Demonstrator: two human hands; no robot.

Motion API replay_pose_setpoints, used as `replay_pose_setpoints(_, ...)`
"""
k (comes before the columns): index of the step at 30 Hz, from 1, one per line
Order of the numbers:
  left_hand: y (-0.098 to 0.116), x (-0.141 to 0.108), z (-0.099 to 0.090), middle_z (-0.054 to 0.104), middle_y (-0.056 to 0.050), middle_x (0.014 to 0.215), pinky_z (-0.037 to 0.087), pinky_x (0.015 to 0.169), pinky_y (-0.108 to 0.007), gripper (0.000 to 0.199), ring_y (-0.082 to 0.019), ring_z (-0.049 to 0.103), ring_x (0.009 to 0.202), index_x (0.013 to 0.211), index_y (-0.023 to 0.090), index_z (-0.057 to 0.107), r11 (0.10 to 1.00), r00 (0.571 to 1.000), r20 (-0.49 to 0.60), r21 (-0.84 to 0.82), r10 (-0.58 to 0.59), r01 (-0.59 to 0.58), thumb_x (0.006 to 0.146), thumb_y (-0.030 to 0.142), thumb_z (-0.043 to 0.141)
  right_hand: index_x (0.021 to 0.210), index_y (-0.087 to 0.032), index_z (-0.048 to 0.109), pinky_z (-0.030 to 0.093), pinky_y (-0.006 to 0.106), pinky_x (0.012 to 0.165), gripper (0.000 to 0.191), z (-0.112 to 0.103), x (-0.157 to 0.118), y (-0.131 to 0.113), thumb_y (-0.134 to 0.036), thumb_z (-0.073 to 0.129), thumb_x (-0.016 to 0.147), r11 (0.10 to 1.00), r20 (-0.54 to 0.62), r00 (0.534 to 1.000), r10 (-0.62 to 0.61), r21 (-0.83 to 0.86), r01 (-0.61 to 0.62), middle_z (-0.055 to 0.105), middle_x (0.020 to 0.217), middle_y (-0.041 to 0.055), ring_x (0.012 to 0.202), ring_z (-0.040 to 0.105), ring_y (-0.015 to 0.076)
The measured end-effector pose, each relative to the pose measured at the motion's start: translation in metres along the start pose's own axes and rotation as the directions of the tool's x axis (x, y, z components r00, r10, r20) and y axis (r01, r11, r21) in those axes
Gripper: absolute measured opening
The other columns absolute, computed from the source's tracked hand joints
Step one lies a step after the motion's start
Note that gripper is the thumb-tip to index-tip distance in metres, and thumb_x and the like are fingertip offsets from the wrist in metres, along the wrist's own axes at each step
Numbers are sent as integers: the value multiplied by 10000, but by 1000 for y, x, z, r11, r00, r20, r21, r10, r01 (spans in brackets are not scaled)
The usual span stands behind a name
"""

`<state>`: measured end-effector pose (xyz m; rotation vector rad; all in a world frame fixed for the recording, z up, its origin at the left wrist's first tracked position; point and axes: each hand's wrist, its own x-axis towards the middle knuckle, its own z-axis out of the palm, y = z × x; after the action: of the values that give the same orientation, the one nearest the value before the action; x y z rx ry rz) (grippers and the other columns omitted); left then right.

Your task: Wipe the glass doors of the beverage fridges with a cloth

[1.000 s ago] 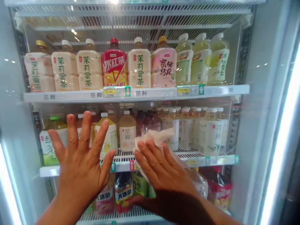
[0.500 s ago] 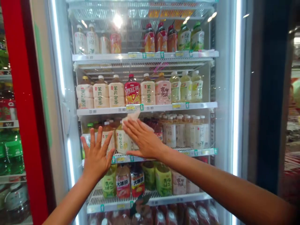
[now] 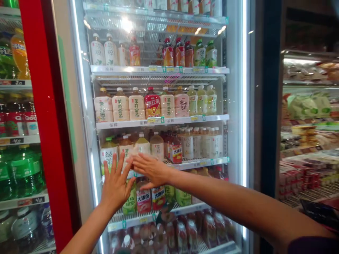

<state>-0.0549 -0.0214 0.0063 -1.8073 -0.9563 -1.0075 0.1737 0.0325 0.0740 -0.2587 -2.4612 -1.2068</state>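
My left hand (image 3: 115, 185) is spread against the glass door (image 3: 148, 31) of a lit drinks cooler, fingers apart and with nothing in them. Close to its fingertips, my right hand (image 3: 152, 170) lies nearly flat, pressing a thin whitish wipe (image 3: 135, 151) to the same glass. Most of the wipe is hidden under the fingers. Behind the glass, near both hands, stand a green-capped tea bottle (image 3: 108, 150) and a pale-labelled bottle (image 3: 157, 146). A red-labelled iced tea bottle (image 3: 175, 150) shows above my right forearm.
Several shelves of bottled drinks, such as a red iced tea bottle (image 3: 152, 102), fill the cooler. A red panel (image 3: 39, 106) separates it from shelves with green bottles (image 3: 26, 169) at left. Packaged goods (image 3: 309, 106) sit on open shelves at right. Lights reflect on the glass.
My right hand has moved left and down across the glass with the wipe, coming close to my left hand. The camera view has shifted, showing more of the right-hand shelves. My left hand stays spread.
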Motion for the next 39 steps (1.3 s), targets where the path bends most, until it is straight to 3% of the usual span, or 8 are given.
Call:
replay_pose_setpoints(2,6,2,2,100,-63,1734,-43,1291,-593,732,-296,-22,1610,1639,302,149,1000,1000,-11,-11,9,-9,1007,388,506,1603,-41,267,114,456,1324,966,0,-15,5,-699,517,941,997,62,995,-80,10,80,259,1690,170,1604,136,265)
replay_pose_setpoints(8,43,20,28,75,-53,1736,-65,1283,-606,747,-301,-24,1610,1635,328,154,997,998,-40,-64,-43,41,994,381,533,1633,-27,128,89,600,1295,1082,-9,-70,23,-780,446,924,896,-101,901,422,-105,-432,59,1713,219,1599,-71,351)
replay_pose_setpoints(14,95,53,59,129,-51,1726,-48,1286,-604,735,-291,9,1613,1630,328,183,997,998,-67,-78,-2,-3,988,390,535,1648,-83,109,142,515,1307,1044,-6,-126,25,-771,439,935,961,10,966,259,-101,-257,87,1723,165,1611,-5,297)
replay_pose_setpoints(20,131,93,80,188,-83,1712,-60,1275,-628,700,-300,25,1612,1619,294,247,998,996,-79,-53,28,-32,992,429,527,1628,-74,-129,135,610,1288,1139,-20,-156,51,-715,506,933,753,-233,756,612,-119,-647,-135,1713,173,1596,-105,349)
replay_pose_setpoints(24,145,116,82,191,-77,1712,-55,1282,-609,695,-295,27,1612,1614,295,267,996,993,-86,-44,76,-80,989,457,526,1629,-91,-140,179,583,1287,1058,-15,-172,50,-619,495,968,781,-219,784,581,-124,-613,-165,1714,143,1603,-76,334)
replay_pose_setpoints(30,159,149,78,155,-67,1721,-65,1278,-619,702,-296,2,1612,1620,299,236,994,986,-131,-13,106,-109,995,458,513,1619,-111,-189,139,606,1292,928,-27,-180,71,-415,444,1011,709,-301,698,650,-88,-699,-130,1722,139,1603,-78,319)
replay_pose_setpoints(35,176,154,86,154,-61,1721,-59,1282,-609,702,-287,8,1612,1621,308,227,989,983,-126,-30,137,-142,996,451,511,1641,-116,-103,175,605,1283,901,-15,-217,43,-415,444,991,769,-207,770,603,-104,-631,-42,1732,140,1609,-23,317)
replay_pose_setpoints(39,191,151,96,160,-65,1718,-56,1282,-609,721,-281,-5,1611,1624,312,205,988,984,-104,-53,142,-148,992,447,522,1637,-164,-145,91,651,1278,859,-20,-249,50,-434,399,1029,575,-309,575,758,-100,-812,-106,1729,124,1606,-45,329)
